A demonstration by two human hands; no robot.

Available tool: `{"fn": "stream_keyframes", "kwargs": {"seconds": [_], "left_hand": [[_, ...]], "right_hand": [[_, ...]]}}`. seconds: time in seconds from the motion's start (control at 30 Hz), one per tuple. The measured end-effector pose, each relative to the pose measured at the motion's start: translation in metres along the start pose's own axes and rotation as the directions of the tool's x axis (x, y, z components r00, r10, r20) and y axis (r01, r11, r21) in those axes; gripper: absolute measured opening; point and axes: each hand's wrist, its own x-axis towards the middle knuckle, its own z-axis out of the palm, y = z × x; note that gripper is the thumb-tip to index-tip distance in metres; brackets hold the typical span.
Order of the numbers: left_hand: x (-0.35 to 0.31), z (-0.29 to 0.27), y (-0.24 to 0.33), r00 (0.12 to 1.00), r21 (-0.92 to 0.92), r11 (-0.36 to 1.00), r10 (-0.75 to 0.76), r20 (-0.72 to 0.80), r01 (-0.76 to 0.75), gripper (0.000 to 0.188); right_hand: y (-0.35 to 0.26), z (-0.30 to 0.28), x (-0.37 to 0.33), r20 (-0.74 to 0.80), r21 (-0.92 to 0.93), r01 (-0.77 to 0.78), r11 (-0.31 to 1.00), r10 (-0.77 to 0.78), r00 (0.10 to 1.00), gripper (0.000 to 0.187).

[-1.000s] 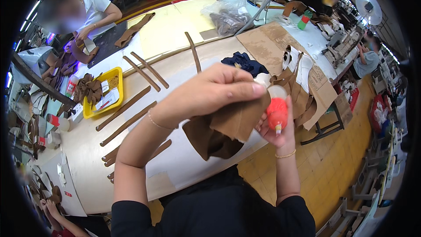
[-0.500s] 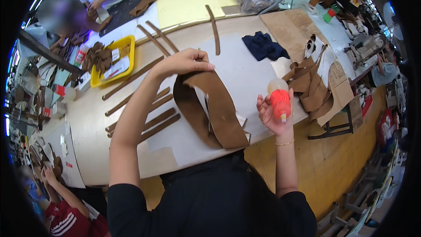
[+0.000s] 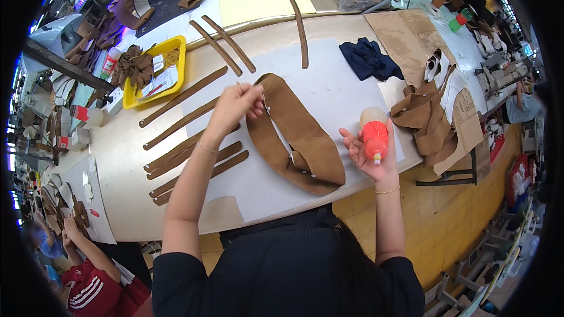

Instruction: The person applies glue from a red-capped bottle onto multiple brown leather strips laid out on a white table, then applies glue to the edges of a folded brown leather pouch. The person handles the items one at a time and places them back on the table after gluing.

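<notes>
A wide brown leather-like band (image 3: 320, 141), joined in a loop, lies on the work table in front of me. My left hand (image 3: 236, 110) is at the loop's far left edge, its fingers curled together against the band; whether they pinch the edge or something small is hidden. My right hand (image 3: 373, 158), palm up by the table's near edge, holds a squeeze bottle (image 3: 376, 135) with a red middle and a pale nozzle toward me. Narrow brown strips (image 3: 182, 100) lie in rows left of the loop.
A yellow tray (image 3: 183, 61) with brown pieces stands far left. Dark blue cloth (image 3: 371, 58) lies beyond the bottle; brown bands (image 3: 423, 117) hang over cardboard (image 3: 470, 123) at the right. Another strip (image 3: 299, 32) lies at the back. Co-workers sit far left and near left.
The brown loop has gone from raised and tilted to lying on the table. My left hand has moved from its top to its left edge. My right hand still holds the bottle.
</notes>
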Motion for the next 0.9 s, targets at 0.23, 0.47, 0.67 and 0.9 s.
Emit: {"fn": "stream_keyframes", "kwargs": {"seconds": [0.23, 0.47, 0.67, 0.9], "left_hand": [[-0.003, 0.040, -0.023, 0.969, 0.157, 0.987, 0.059, -0.241, -0.021, 0.024], [-0.012, 0.057, -0.022, 0.943, -0.315, 0.908, 0.193, -0.271, -0.276, 0.011], [-0.037, 0.060, -0.006, 0.921, -0.929, 0.021, 0.127, 0.369, 0.370, 0.044], [-0.069, 0.069, 0.021, 0.941, -0.864, 0.444, 0.116, 0.319, 0.238, 0.052]], "right_hand": [[-0.002, 0.019, 0.028, 0.038, -0.011, 0.007, 1.000, -0.006, 0.999, 0.075], [-0.003, 0.047, 0.041, 0.057, -0.113, 0.115, 0.987, -0.109, 0.992, 0.071], [-0.020, 0.085, 0.049, 0.277, -0.285, 0.275, 0.918, -0.195, 0.941, 0.073], [-0.012, 0.140, 0.050, 0.272, -0.351, 0.579, 0.736, -0.511, 0.815, 0.081]]}}
